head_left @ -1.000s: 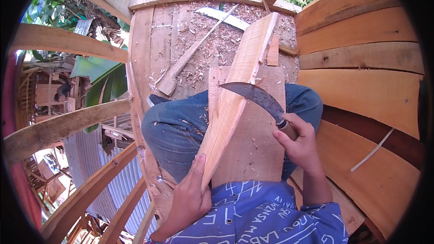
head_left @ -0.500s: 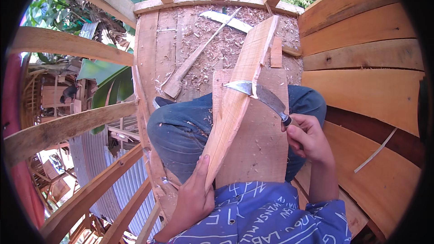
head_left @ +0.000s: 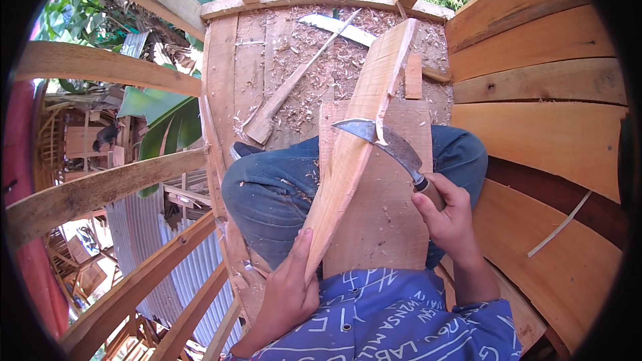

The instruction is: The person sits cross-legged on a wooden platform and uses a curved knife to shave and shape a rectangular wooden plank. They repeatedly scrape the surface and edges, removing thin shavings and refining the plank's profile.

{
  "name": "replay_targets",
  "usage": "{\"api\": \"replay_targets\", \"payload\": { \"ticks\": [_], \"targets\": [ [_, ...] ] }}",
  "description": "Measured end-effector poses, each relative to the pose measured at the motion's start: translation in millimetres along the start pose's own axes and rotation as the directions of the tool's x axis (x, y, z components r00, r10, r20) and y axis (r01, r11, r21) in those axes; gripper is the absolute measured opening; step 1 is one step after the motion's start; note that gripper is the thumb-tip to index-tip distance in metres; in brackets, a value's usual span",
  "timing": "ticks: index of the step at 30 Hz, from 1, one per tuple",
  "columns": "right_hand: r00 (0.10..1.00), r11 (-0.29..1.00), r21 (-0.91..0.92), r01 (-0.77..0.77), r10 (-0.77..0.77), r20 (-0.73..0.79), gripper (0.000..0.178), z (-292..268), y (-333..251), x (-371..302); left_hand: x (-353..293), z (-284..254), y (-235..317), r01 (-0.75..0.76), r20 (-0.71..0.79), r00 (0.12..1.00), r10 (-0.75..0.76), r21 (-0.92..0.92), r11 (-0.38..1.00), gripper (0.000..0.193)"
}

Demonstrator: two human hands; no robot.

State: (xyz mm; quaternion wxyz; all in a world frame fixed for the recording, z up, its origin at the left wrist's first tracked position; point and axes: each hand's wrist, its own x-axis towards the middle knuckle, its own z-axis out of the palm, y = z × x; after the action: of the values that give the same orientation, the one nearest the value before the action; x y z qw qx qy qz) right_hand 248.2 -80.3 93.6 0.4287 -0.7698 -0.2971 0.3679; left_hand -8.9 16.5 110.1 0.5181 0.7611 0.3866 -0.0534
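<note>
My left hand (head_left: 293,294) grips the near end of a long wooden board (head_left: 358,127), which slants up and away to the right over my lap. In my right hand (head_left: 447,212) is the wooden handle of a curved knife (head_left: 401,149). Its blade lies across the board's right edge, with the pointed tip showing past the board's left side. A pale curl of wood shaving (head_left: 380,132) stands at the edge beside the blade. Beneath the held board, a wide flat plank (head_left: 384,227) rests on my lap between my legs.
Wood shavings litter the plank floor (head_left: 281,47). A long tapered piece of wood (head_left: 287,97) and a pale long blade (head_left: 341,29) lie ahead. Small offcuts (head_left: 413,77) sit right of the board. Slatted railings (head_left: 107,184) stand at left, a board wall (head_left: 535,134) at right.
The knife blade has shifted slightly along the board's edge toward me, and the shaving has grown a little longer. My left hand keeps its hold at the near end.
</note>
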Motion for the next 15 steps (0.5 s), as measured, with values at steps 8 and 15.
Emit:
{"api": "replay_targets", "payload": {
  "ticks": [8, 15],
  "targets": [
    [0.989, 0.981, -0.136, 0.139, -0.144, -0.029, 0.030, 4, 7, 3, 0, -1, 3, -0.005, -0.015, 1.000, 0.005, 0.001, 1.000, 0.072],
    [0.916, 0.888, -0.330, 0.320, -0.379, -0.130, 0.028, 9, 12, 9, 0, -1, 6, 0.012, -0.007, 1.000, -0.012, 0.010, 1.000, 0.072]
  ]
}}
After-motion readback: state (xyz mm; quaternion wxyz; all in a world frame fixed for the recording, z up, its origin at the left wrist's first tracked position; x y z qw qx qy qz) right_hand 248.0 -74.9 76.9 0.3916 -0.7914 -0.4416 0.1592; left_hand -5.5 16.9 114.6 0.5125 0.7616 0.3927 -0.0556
